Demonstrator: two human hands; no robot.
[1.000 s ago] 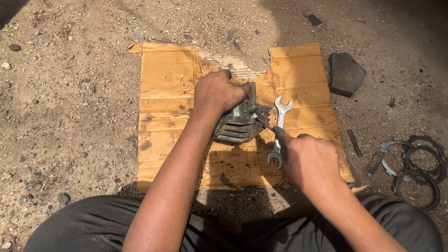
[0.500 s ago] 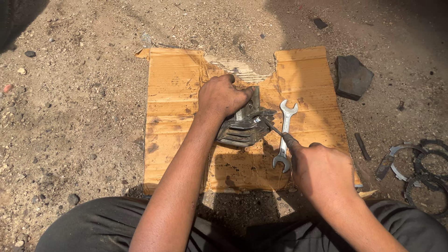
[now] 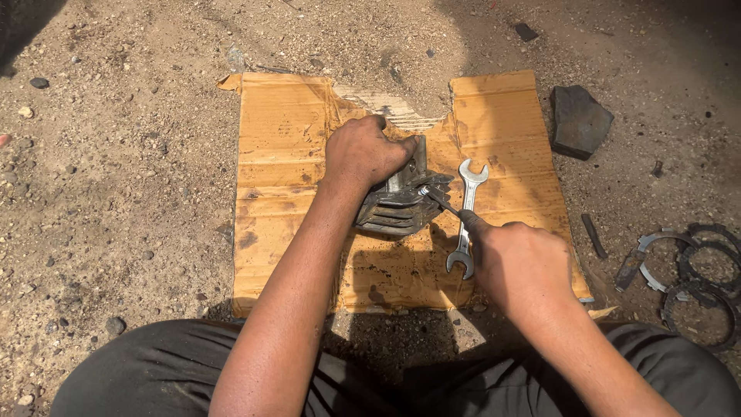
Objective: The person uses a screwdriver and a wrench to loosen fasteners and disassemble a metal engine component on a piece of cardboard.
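From the head view, the left hand presses down on a grey finned metal part at the centre of the frame, fingers curled over its top. The right hand, lower right of centre, is closed around a thin tool whose tip touches the part. A double-ended spanner lies just beside it on the cardboard sheet. Metal rings sit on the ground at the right edge, and a dark stone at upper right.
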